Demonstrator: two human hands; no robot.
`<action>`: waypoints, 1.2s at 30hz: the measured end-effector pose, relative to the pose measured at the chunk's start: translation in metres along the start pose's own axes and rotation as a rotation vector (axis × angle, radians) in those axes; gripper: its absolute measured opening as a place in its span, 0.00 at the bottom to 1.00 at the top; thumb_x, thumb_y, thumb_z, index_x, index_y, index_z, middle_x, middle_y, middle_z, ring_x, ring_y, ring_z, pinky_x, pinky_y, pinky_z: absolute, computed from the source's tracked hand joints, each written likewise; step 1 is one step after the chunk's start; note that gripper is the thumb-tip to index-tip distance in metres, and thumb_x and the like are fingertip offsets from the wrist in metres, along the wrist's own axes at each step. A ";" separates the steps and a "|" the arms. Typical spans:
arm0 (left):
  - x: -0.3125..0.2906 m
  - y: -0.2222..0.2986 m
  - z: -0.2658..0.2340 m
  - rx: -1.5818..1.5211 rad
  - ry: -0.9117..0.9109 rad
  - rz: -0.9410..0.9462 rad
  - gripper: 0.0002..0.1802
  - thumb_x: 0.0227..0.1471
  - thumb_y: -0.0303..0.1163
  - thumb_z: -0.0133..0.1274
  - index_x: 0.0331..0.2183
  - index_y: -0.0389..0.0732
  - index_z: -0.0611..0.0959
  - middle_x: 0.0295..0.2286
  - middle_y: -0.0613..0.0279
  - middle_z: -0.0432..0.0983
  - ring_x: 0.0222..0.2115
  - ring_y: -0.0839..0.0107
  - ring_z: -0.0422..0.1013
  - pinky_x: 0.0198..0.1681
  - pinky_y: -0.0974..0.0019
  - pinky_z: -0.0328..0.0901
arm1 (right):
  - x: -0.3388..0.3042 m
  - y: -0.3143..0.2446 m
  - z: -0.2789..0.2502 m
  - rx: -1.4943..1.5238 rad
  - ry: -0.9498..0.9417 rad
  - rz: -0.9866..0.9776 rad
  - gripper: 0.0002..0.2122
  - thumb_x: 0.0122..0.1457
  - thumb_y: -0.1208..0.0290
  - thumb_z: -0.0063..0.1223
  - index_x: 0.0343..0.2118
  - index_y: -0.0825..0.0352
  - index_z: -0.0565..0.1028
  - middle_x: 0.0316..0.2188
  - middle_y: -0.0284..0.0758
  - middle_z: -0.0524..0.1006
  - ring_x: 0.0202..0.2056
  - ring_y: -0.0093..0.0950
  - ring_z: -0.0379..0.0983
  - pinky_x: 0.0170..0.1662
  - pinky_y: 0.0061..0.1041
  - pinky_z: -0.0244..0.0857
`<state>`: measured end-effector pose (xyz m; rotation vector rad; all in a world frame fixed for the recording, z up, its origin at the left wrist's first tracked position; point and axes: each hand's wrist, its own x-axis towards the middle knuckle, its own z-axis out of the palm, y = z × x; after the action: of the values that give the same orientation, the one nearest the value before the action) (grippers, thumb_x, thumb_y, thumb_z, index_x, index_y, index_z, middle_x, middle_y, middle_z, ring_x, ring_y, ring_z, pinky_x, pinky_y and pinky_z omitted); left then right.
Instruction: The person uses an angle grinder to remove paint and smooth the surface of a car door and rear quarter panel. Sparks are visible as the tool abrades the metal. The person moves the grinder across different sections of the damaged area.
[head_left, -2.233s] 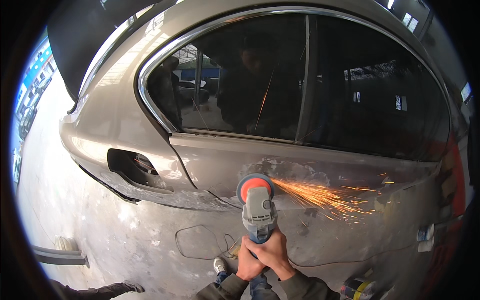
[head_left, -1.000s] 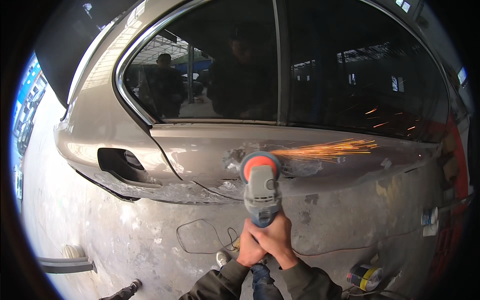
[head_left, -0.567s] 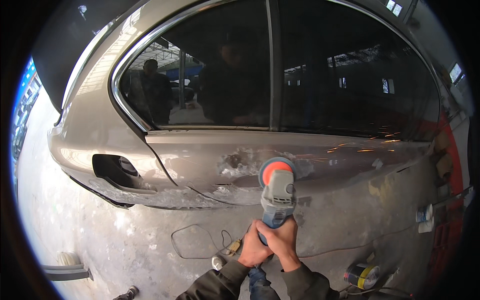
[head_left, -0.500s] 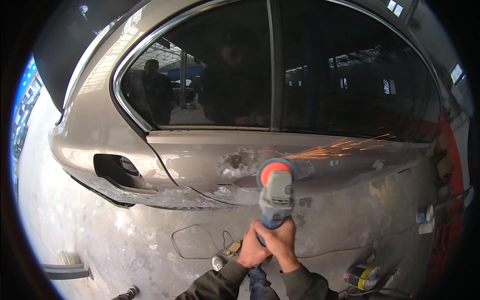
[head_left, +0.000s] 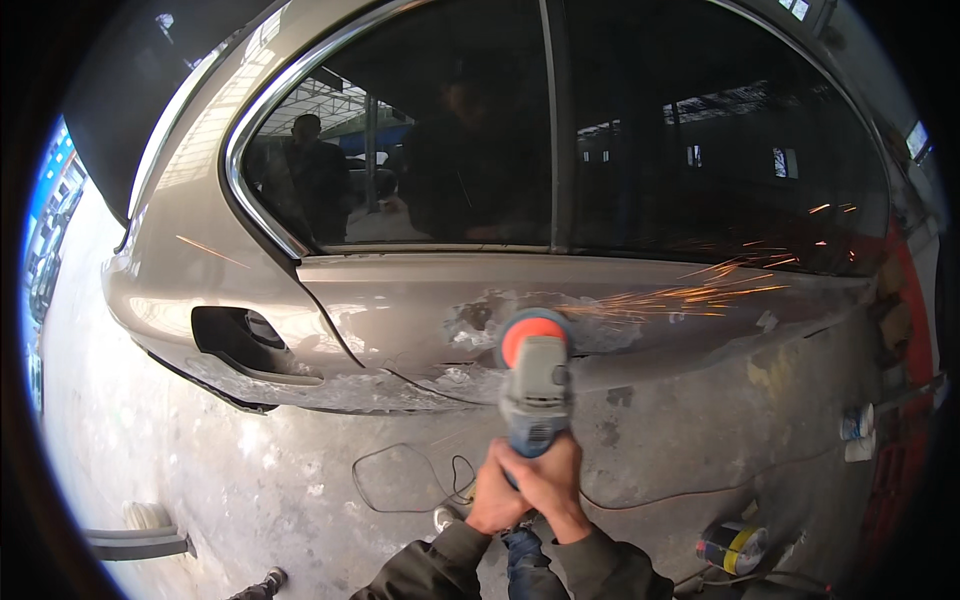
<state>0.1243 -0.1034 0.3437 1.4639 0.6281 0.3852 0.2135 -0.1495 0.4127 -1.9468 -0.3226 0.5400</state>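
An angle grinder [head_left: 540,390] with a grey and blue body and an orange disc [head_left: 532,335] points away from me at the car's beige door [head_left: 420,290]. My left hand [head_left: 493,497] and my right hand [head_left: 553,482] are both wrapped round the rear of its body, closed together. The disc is at a scraped, bare patch [head_left: 475,318] below the window; whether it touches is hard to tell from above. Orange sparks [head_left: 690,295] fly off to the right along the door. Roughened filler or stripped paint [head_left: 455,382] runs along the lower edge.
A cable [head_left: 400,510] lies looped on the concrete floor [head_left: 250,470], and another cord [head_left: 690,498] runs right. A black and yellow can [head_left: 735,548] stands lower right. Dark windows [head_left: 710,150] reflect people. At the left is an open fuel-flap recess [head_left: 240,340]. A shoe [head_left: 270,577] shows lower left.
The grinder has shifted slightly left and up the door, with both hands still on it. The spark spray is wider, and a lone spark streak shows over the rear panel.
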 end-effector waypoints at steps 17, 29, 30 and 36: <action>-0.008 -0.003 0.006 0.084 -0.055 -0.021 0.37 0.39 0.36 0.71 0.49 0.36 0.69 0.38 0.45 0.77 0.43 0.56 0.76 0.48 0.56 0.68 | -0.004 0.036 -0.004 0.065 0.071 -0.032 0.20 0.44 0.66 0.72 0.37 0.74 0.78 0.31 0.40 0.82 0.33 0.31 0.80 0.39 0.32 0.73; -0.018 0.005 0.019 0.147 -0.153 -0.035 0.41 0.37 0.37 0.70 0.51 0.37 0.69 0.40 0.41 0.78 0.42 0.43 0.78 0.46 0.52 0.70 | -0.020 0.057 -0.024 0.139 0.090 0.051 0.20 0.46 0.70 0.72 0.40 0.74 0.77 0.34 0.40 0.82 0.35 0.29 0.80 0.41 0.31 0.73; -0.021 0.006 0.019 0.116 -0.133 -0.062 0.40 0.37 0.36 0.71 0.51 0.36 0.69 0.40 0.44 0.78 0.42 0.50 0.76 0.47 0.54 0.69 | -0.022 0.056 -0.025 0.147 0.056 0.028 0.21 0.46 0.69 0.72 0.41 0.74 0.77 0.34 0.41 0.82 0.35 0.29 0.80 0.42 0.31 0.73; -0.025 -0.020 -0.001 -0.085 0.086 -0.019 0.38 0.35 0.33 0.73 0.47 0.34 0.71 0.41 0.50 0.76 0.43 0.63 0.74 0.48 0.58 0.68 | -0.013 0.034 0.007 0.192 -0.139 -0.066 0.29 0.45 0.64 0.72 0.49 0.73 0.73 0.35 0.44 0.83 0.38 0.35 0.82 0.43 0.33 0.74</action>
<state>0.1019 -0.1194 0.3276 1.3649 0.6860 0.4563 0.1989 -0.1643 0.3823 -1.7115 -0.4067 0.6414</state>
